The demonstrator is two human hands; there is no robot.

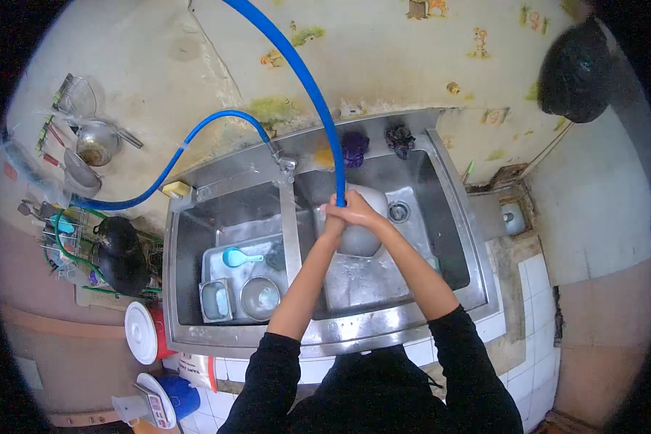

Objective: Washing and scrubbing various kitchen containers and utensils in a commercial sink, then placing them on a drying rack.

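Both my hands are clasped together over the right basin of a stainless steel double sink. My right hand closes around the lower end of a blue hose, its thumb across the front. My left hand meets it at the same spot; its fingers are partly hidden. Below them a large grey rounded container rests in the basin, partly covered by my hands and forearms. I cannot make out water leaving the hose. Beside the container lies the round drain.
The left basin holds a light-blue dipper, a square metal container and a round metal bowl. A tap with blue hose attached stands behind the divider. Purple and black scrubbers sit at the back. Pans hang left.
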